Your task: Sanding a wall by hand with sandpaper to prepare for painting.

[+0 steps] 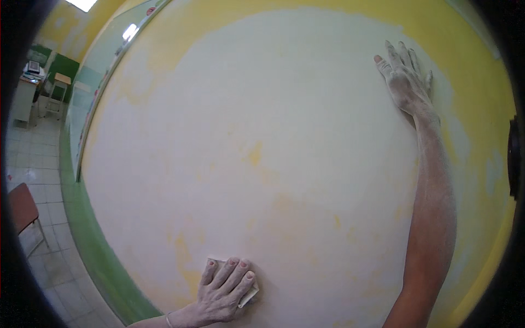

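My left hand (223, 292), dusted white, presses a folded piece of sandpaper (249, 296) against the lower part of the wall. Only the pale edges of the sheet show past the fingers, and its gritty face is hidden. My right hand (406, 82) is raised high on the right, the arm nearly straight. Its fingers are spread and the palm rests on the wall, holding nothing; white dust coats it and the forearm. Between the hands spreads a wall (306, 153) with a large whitish filler patch, where yellow paint shows through in spots.
A glossy framed board (104, 71) hangs on the wall at the left. Below it runs a green painted band (101, 246). Farther left are a tiled floor (54, 224), a reddish chair (23, 208), a desk (26, 98) and a wooden-topped stool (61, 81). A dark object (513, 158) sits at the right edge.
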Demonstrator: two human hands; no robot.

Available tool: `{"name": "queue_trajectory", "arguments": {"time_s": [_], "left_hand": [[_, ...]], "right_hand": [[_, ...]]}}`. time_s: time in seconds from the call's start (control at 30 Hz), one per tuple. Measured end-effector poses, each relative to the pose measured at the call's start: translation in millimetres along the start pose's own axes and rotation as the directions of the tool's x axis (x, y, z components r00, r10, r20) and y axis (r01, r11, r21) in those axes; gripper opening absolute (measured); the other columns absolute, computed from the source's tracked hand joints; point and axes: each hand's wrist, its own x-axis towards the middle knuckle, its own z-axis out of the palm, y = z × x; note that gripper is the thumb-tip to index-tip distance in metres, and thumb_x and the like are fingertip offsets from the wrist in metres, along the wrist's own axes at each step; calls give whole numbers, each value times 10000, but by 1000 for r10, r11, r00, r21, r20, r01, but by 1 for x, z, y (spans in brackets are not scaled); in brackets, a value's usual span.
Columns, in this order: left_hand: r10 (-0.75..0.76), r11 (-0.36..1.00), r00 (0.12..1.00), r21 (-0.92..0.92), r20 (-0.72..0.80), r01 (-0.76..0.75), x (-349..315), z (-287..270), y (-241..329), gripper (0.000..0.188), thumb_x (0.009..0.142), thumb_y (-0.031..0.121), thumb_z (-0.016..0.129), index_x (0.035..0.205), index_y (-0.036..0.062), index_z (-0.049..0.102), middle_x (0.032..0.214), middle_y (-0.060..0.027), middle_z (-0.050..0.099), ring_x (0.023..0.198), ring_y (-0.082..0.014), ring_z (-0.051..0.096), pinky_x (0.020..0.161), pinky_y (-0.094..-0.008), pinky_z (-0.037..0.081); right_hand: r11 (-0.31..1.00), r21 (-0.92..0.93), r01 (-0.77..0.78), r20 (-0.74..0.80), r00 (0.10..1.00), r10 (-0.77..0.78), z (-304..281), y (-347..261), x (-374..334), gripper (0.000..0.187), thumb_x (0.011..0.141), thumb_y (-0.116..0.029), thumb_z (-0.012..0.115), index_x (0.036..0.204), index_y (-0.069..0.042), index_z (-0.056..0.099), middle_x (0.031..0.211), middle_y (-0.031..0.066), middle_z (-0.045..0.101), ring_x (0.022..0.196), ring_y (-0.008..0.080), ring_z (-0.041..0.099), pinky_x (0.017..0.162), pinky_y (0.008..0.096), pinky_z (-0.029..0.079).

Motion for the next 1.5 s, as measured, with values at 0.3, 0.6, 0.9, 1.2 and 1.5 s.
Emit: {"name": "queue_trajectory", "arguments": {"time_s": [0.3,0.6,0.9,1.2,1.5], "left_hand": [[-3,1000,995,19,-95,5,37,-48,-43,685,871,398,711,1408,12,533,1501,-218,508,1492,-388,353,1249,-561,97],[-260,965,960,-1,-104,261,70,-88,-89,664,982,307,473,1501,-94,369,1591,-302,330,1514,-458,253,1240,-578,116],[-307,948,945,51,-114,314,76,-80,-83,675,968,251,388,1531,-110,298,1621,-298,272,1537,-448,194,1243,-594,93],[-317,946,934,18,-164,324,71,-68,-89,629,987,238,367,1521,-93,344,1621,-278,292,1532,-436,222,1245,-589,98],[-338,933,917,47,-213,355,69,-64,-87,629,1050,316,294,1534,-84,332,1624,-268,292,1537,-414,222,1248,-568,109]], "right_hand": [[997,45,-59,46,997,57,-11,-7,41,781,990,-677,351,1633,-252,226,1716,64,122,1581,273,94,1219,656,10],[999,34,-17,41,999,16,-13,-20,53,775,1012,-653,331,1631,-197,233,1705,118,152,1578,295,107,1230,629,10],[926,115,358,-49,934,-355,-16,-42,15,723,1024,-608,390,1600,-176,320,1679,142,230,1565,301,163,1255,563,59],[984,-79,160,-16,987,-162,-29,91,-19,660,1047,-536,412,1599,-185,327,1683,93,244,1563,279,178,1265,504,99],[953,5,-303,-30,953,303,-22,205,16,750,1016,-638,323,1626,-206,256,1699,72,207,1569,274,160,1248,547,59]]}}
